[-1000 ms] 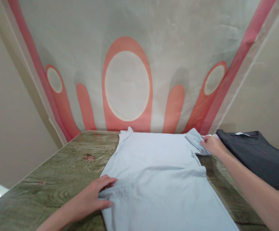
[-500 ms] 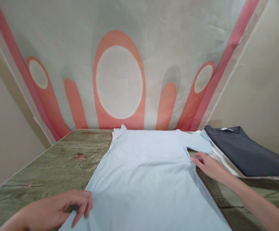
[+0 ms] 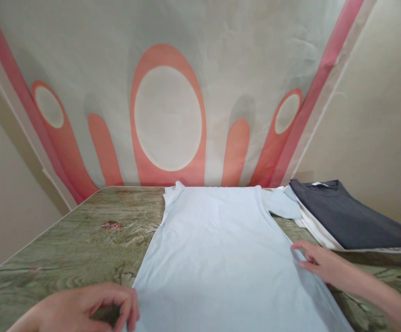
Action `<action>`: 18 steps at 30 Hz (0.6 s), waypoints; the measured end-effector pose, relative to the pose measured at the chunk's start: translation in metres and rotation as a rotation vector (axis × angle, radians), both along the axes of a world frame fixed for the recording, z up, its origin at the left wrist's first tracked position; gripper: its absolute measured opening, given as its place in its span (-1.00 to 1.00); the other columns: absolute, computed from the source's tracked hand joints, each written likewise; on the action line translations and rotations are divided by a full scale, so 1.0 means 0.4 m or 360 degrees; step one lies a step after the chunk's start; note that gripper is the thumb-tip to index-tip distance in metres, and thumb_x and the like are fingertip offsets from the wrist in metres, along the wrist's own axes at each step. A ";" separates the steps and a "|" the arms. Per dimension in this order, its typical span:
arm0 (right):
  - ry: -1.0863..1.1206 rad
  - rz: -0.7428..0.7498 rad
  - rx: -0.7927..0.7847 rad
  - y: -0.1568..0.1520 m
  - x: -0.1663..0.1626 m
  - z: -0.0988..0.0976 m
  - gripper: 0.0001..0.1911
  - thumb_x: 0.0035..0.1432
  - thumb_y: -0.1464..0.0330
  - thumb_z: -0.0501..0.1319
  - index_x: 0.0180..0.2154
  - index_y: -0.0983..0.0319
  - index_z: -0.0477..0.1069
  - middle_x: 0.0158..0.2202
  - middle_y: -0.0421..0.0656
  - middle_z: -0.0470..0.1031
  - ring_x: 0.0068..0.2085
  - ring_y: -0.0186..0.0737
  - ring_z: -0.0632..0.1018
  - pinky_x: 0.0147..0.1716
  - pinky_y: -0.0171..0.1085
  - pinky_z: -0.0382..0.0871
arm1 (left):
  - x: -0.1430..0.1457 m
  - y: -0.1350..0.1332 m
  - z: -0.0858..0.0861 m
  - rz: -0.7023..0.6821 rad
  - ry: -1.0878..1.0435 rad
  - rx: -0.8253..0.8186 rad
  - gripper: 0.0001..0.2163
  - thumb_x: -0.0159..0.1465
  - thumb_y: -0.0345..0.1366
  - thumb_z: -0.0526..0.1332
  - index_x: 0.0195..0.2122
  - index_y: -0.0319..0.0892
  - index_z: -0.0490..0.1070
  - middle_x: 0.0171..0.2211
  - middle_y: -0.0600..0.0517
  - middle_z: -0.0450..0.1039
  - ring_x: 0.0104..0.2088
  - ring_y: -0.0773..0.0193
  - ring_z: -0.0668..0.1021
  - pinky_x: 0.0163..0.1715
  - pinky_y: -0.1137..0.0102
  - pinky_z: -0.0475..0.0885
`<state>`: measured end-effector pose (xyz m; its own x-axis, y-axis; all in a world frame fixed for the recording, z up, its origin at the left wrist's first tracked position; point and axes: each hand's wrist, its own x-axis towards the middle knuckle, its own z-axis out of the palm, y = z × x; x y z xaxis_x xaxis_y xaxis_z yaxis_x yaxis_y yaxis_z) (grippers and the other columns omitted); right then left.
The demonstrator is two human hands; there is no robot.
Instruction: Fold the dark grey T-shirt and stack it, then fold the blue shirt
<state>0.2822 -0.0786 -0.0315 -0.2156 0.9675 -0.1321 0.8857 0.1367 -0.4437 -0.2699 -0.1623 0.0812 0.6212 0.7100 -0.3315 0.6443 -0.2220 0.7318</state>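
A light blue T-shirt (image 3: 221, 258) lies spread on the table, its lower part running out of view at the bottom. The short right-side sleeve (image 3: 281, 204) is laid outward, while the left-side sleeve (image 3: 173, 193) is bunched up. At the shirt's left edge, my left hand (image 3: 97, 306) has curled fingers closed on the fabric, their tips partly cut off by the frame. My right hand (image 3: 320, 262) pinches the shirt's right side edge between thumb and index finger.
A folded dark grey garment (image 3: 352, 214) rests on white cloth (image 3: 316, 228) at the right, close to the outstretched sleeve. The wood-patterned table (image 3: 83, 249) meets a wall with a printed orange-and-white backdrop (image 3: 168, 115).
My right hand has come nearer and further right along the shirt's side, and the fabric there is spread wider and smoother. My left hand has shifted slightly down and right.
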 end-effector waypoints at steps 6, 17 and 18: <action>-0.0214 0.0085 0.0313 0.053 -0.046 0.043 -0.55 0.05 0.18 0.07 -0.04 0.25 0.30 -0.12 0.02 0.42 -0.16 -0.06 0.48 -0.16 -0.19 0.29 | 0.013 0.049 -0.002 0.0228 -0.0177 -0.0175 -0.70 0.18 -0.08 0.13 -0.14 -0.12 0.37 -0.18 0.01 0.42 -0.16 0.19 0.43 -0.14 0.37 0.32; -0.0313 0.0472 0.0271 0.197 -0.555 0.044 -0.34 0.19 0.05 -0.17 0.21 0.29 0.04 0.28 0.02 -0.12 0.25 0.06 -0.04 0.14 0.01 -0.14 | 0.043 0.410 -0.190 0.1557 -0.0842 -0.0071 -0.57 -0.09 -0.12 0.38 -0.28 -0.30 0.39 -0.28 -0.10 0.48 -0.24 0.22 0.51 -0.22 0.41 0.40; -0.0297 0.0479 0.0271 0.206 -0.588 0.039 -0.33 0.19 0.03 -0.18 0.22 0.26 0.01 0.29 -0.01 -0.15 0.26 0.06 -0.08 0.14 0.03 -0.18 | 0.055 0.445 -0.189 0.1596 -0.0854 -0.0048 -0.63 -0.07 -0.13 0.37 -0.34 -0.30 0.39 -0.32 -0.08 0.48 -0.28 0.27 0.51 -0.25 0.45 0.40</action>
<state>0.0469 0.0039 -0.0157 -0.4804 0.8762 -0.0390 0.8581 0.4604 -0.2271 -0.2480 0.0157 0.0056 -0.1554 0.9631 -0.2198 0.1236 0.2397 0.9630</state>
